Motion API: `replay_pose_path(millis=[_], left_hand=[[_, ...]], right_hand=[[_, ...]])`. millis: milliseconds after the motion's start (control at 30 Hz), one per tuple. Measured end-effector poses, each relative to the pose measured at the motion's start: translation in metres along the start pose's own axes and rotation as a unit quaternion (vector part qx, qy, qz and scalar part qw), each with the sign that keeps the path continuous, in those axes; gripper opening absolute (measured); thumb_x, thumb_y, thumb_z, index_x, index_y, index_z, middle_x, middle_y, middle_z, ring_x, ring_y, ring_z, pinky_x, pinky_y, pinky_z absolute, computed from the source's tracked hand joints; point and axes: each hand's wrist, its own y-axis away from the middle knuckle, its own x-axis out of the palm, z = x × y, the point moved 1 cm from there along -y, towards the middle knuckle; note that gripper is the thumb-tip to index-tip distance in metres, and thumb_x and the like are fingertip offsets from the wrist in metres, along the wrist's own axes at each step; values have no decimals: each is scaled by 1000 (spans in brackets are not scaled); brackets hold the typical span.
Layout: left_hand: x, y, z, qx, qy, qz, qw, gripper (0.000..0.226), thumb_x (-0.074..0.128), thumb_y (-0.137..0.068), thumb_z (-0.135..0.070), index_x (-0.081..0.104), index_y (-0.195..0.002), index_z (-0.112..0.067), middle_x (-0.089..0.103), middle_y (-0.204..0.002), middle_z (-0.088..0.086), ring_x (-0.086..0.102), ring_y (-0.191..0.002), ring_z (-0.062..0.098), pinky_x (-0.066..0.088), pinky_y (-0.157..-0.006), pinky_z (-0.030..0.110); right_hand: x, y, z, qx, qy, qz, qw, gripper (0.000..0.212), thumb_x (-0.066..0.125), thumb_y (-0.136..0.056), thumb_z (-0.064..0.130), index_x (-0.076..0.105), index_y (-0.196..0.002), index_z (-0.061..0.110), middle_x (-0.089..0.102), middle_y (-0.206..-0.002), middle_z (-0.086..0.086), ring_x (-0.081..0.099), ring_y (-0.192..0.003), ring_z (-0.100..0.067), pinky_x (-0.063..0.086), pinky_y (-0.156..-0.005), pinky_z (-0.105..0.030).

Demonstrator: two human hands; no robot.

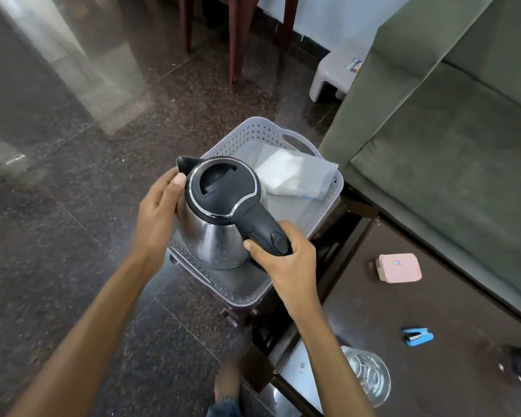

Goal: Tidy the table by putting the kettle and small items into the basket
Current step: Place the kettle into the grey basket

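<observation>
A green sofa (451, 139) fills the right side, above a dark floor (57, 221) of speckled stone. Beside the sofa runs the dark worktop (433, 311). At the worktop's far left end sits the grey perforated basket (283, 136) on a low stand, with a white plastic-wrapped packet (295, 176) lying in its far half. The steel kettle (214, 233) stands upright in the basket's near half, its long axis vertical, spout pointing away to the upper left and black handle pointing toward the lower right. The left hand (157, 212) is pressed flat against the kettle's side below the spout; the right hand (283, 260) is clenched around the handle. On the worktop lie a clear glass (367, 374), a pink box (399, 267) and, smallest, a blue stapler (418, 337), all well apart.
</observation>
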Motion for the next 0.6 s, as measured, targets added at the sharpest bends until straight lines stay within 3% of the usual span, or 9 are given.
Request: replay_pose_path(millis=[167,267,333,400,467,533,600], left_hand=[[-1,1,5,7,-18,21,1000,60,47,-78,-58,55,-127,-23,62,-127,1,56,-120,16,40,-107,43],[0,-3,-3,1,-32,39,999,59,47,-79,-58,56,-126,-23,63,-126,-1,57,-118,13,40,-107,43],[0,-3,-10,6,-45,45,998,43,46,-88,-49,58,-123,-26,64,-122,-5,58,-114,8,42,-105,38],[3,0,-15,26,-53,19,998,31,43,-96,-33,56,-124,-26,62,-119,-10,58,-106,-7,44,-98,20],[7,6,-18,50,-59,-20,997,35,45,-96,-25,47,-131,-22,55,-125,-11,52,-106,-15,41,-93,7],[10,12,-17,77,-77,-37,993,42,51,-93,-30,42,-133,-27,48,-135,-11,46,-119,-9,36,-102,16],[13,17,-15,93,-103,-42,989,45,51,-86,-38,41,-130,-34,44,-139,-12,42,-127,-2,34,-109,28]], right_hand=[[5,-2,-3,3,28,18,999,29,74,-66,27,59,-79,6,53,-61,-3,45,-58,-8,43,-55,-30],[-2,-4,2,28,22,115,993,36,70,-69,41,54,-77,11,45,-59,10,40,-56,-6,37,-54,-24],[-14,-9,8,63,-11,181,981,35,63,-72,50,58,-76,16,50,-63,14,45,-61,-3,38,-60,-20],[-27,-23,6,111,-51,97,988,33,56,-83,43,64,-77,12,60,-73,2,54,-70,-9,44,-72,-26],[-37,-48,-3,172,-95,-84,977,15,56,-89,22,63,-78,14,61,-78,-7,60,-70,-17,51,-75,-33],[-40,-76,-16,211,-117,-201,950,6,53,-86,8,58,-88,11,59,-84,-7,63,-68,-21,56,-73,-36],[-35,-103,-27,214,-101,-229,944,22,50,-83,3,53,-104,6,59,-90,-8,64,-59,-23,57,-65,-36]])
